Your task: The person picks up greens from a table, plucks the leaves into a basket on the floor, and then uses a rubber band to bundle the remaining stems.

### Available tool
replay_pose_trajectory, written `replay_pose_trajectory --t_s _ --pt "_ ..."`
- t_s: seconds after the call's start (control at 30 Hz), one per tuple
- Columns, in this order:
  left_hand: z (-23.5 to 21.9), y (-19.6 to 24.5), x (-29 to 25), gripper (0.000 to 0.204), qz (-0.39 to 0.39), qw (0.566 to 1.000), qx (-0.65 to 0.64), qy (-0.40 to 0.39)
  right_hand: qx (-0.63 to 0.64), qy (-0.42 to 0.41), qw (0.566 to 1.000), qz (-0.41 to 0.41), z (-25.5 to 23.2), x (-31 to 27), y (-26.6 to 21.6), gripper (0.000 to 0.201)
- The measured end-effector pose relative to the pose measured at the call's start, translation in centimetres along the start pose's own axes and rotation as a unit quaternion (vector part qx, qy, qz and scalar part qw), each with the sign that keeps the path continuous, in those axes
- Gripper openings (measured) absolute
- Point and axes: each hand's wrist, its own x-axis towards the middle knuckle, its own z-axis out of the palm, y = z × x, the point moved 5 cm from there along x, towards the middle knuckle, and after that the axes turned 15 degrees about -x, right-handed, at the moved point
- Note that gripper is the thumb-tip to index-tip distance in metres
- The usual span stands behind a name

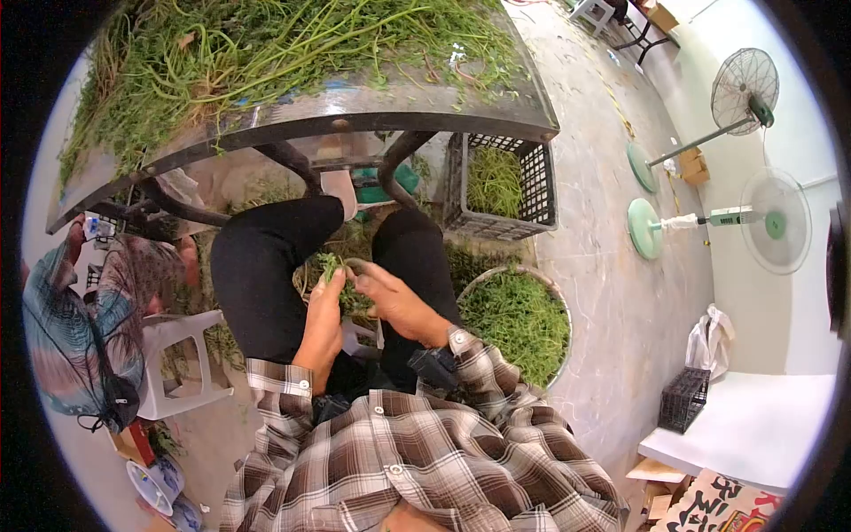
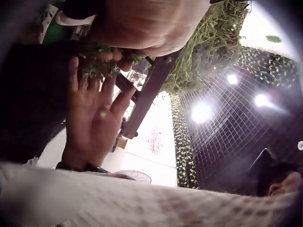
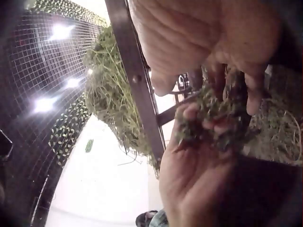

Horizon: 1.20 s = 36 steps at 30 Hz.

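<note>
Sprig of greens (image 1: 332, 264) in L hand (image 1: 321, 326), betw. the knees; this is the grip. L fingers curled round the stems, pinching them, leafy bits poking out past the tips; R wrist view shows same. R hand (image 1: 395, 307) just beside the grip, on its R; fingers long & loosely apart, palm open in L wrist view, tips up at the leaves. Can't tell if R tips touch or pinch any, leaves hide them.

Black trousers (image 1: 266, 253) both sides of grip, plaid shirt (image 1: 425, 457) behind it. Beyond & above grip: dark-framed table (image 1: 330, 108) w/ big heap of stems (image 1: 292, 49), some hanging over near edge. R of grip, past R knee: round basket (image 1: 569, 330) full of leafy greens (image 1: 514, 321); ahead of that, under table corner, black crate (image 1: 539, 191) w/ thinner stems (image 1: 494, 182). Floor greens (image 1: 284, 191) beyond grip, under table.

Far R of grip: 2 green-base fans (image 1: 644, 229), standing on floor; behind those to R, white tabletop (image 1: 753, 417) w/ small black basket (image 1: 683, 401). L of grip: white stool (image 1: 188, 368), patterned cloth (image 1: 75, 310) next to it.
</note>
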Motion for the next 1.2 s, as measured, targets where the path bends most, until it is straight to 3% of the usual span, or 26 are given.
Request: replay_pose_trajectory --t_s 0.07,0.23,0.37,0.5,0.57,0.63,0.73,0.8,0.93,1.03,1.1,1.2 --pt "-0.2 0.8 -0.3 0.025 0.075 0.993 0.08 0.047 0.01 -0.012 1.0 0.018 1.0 0.1 0.2 0.062" --pt "-2.6 0.3 0.9 0.034 0.135 0.962 0.234 0.024 0.026 -0.002 0.998 0.066 2.1 0.5 1.1 0.065" --pt "-2.5 0.7 1.2 0.035 0.229 0.899 0.374 0.017 0.011 0.03 0.997 0.064 2.0 1.6 4.2 0.064" --pt "-1.3 1.0 0.9 0.034 0.274 0.84 0.468 -0.019 0.011 -0.011 0.998 0.057 2.1 1.6 3.4 0.058" --pt "-1.2 1.0 0.8 0.034 0.267 0.848 0.458 -0.021 0.002 -0.022 0.998 0.063 2.3 1.6 3.6 0.056" --pt "-1.2 0.8 0.8 0.034 0.259 0.856 0.447 -0.024 0.04 0.053 0.996 0.06 2.5 1.2 3.0 0.043" --pt "-1.3 0.4 0.9 0.034 0.24 0.887 0.392 -0.038 0.053 0.016 0.997 0.051 2.4 1.1 3.0 0.032" --pt "-1.2 -0.1 0.9 0.035 0.182 0.914 0.356 -0.069 0.062 -0.002 0.997 0.046 2.0 0.7 2.4 0.03" --pt "-1.0 -0.3 0.9 0.035 0.181 0.918 0.347 -0.062 0.105 0.014 0.993 0.045 1.6 0.4 2.1 0.028" --pt "-1.2 -0.8 0.9 0.036 0.128 0.909 0.389 -0.074 0.111 0.053 0.992 0.043 0.6 -0.3 1.4 0.026" --pt "-0.7 -0.9 0.8 0.034 0.184 0.901 0.377 -0.114 0.153 0.037 0.987 0.013 -0.2 -0.8 1.5 0.023" --pt "0.6 -1.1 0.3 0.033 0.121 0.901 0.377 -0.178 0.125 0.044 0.991 0.001 -1.1 -1.6 1.4 0.022"
